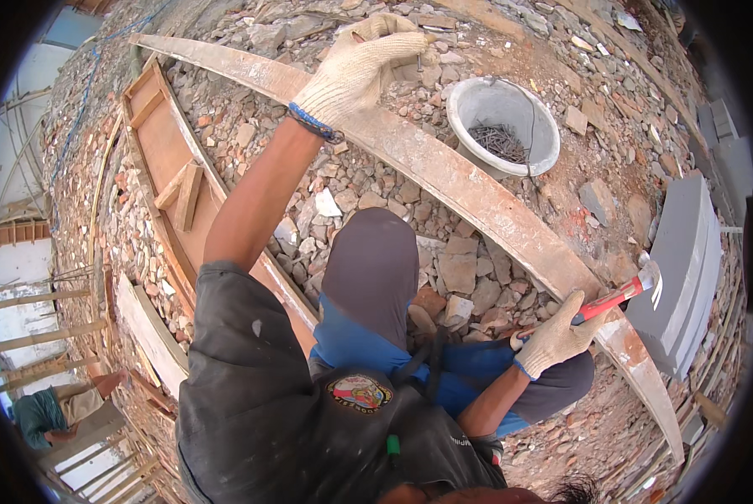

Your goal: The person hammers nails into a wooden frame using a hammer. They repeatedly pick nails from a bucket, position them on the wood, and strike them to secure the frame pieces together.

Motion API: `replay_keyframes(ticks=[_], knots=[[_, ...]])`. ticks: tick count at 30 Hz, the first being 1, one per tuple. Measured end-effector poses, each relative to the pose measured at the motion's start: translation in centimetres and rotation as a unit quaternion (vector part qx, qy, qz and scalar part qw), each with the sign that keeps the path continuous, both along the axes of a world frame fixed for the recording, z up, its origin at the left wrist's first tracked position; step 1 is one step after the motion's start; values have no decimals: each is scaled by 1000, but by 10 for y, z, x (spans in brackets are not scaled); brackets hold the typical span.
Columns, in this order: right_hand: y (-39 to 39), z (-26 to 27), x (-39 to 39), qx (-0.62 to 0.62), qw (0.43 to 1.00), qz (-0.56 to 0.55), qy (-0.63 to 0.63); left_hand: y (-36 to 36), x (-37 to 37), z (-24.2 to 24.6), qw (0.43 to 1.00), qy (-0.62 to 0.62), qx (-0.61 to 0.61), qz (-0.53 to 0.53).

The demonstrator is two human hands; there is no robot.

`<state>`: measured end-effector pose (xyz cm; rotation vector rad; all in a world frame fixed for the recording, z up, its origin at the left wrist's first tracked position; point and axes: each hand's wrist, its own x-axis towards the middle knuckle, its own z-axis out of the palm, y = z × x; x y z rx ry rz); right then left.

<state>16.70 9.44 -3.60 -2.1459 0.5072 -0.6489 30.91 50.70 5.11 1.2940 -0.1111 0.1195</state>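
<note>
My left hand (357, 72), in a cream knitted glove, is raised over the far part of a long dusty wooden plank (452, 170). Its thumb and fingers pinch a thin steel nail (419, 62) held roughly upright. At the plank's nearer right part, my gloved right hand (556, 340) grips a claw hammer (613, 299) by its red handle. The hammer's metal head points right, past the plank's edge. Beyond the plank stands a whitish bucket (543, 154) with many loose nails (499, 142) in its bottom.
Broken stone and brick rubble (376, 183) covers the ground. A wooden formwork panel (168, 151) with short wood blocks (188, 196) lies left. Grey building blocks (673, 264) are stacked right. Another person (42, 412) is at the lower left, near bamboo poles (42, 340).
</note>
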Motion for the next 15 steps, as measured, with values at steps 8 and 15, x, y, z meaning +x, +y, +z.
replay_keyframes(ticks=[8, 15], knots=[[-5, -7, 2, 49, 999, -8, 3, 107, -99, 37, 840, 155, 488, 181], [19, 20, -1, 101, 995, 1, 14, 98, -117, 33, 838, 143, 502, 161]])
